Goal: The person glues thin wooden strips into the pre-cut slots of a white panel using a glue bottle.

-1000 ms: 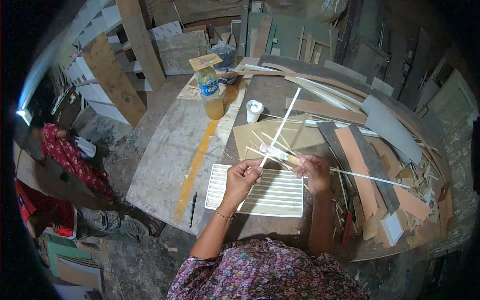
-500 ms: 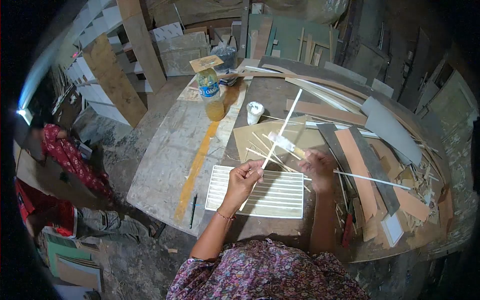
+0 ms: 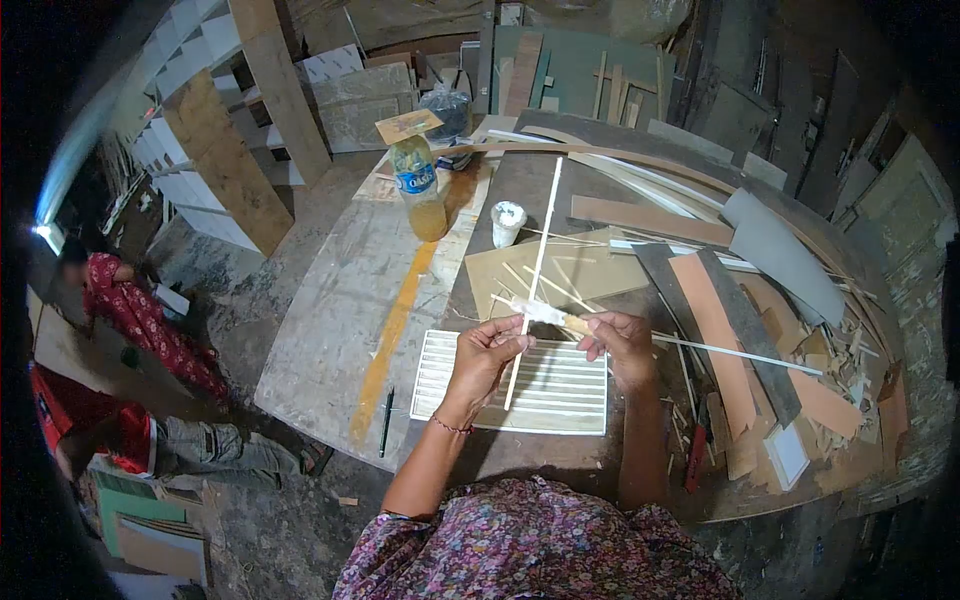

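Note:
A thin white strip (image 3: 545, 235) stands nearly upright in the view, pinched near its lower part by my left hand (image 3: 485, 365). My right hand (image 3: 622, 350) grips the wooden handle of a brush (image 3: 543, 311), whose white-coated head touches the strip just above my left fingers. Beneath my hands lies a white slatted panel (image 3: 540, 388). Beyond them, several thin sticks (image 3: 560, 285) rest on a brown board (image 3: 610, 272), near a small white-smeared cup (image 3: 508, 224).
A bottle (image 3: 418, 190) with a card on top stands at the back of the table (image 3: 330, 300). A pen (image 3: 387, 423) lies left of the panel. Wood strips (image 3: 712, 340) and scraps cover the right side. Another person (image 3: 150, 320) is at the far left.
My right hand has moved left and slightly down with the brush, which has come lower along the strip. The strip has swung to a more upright angle.

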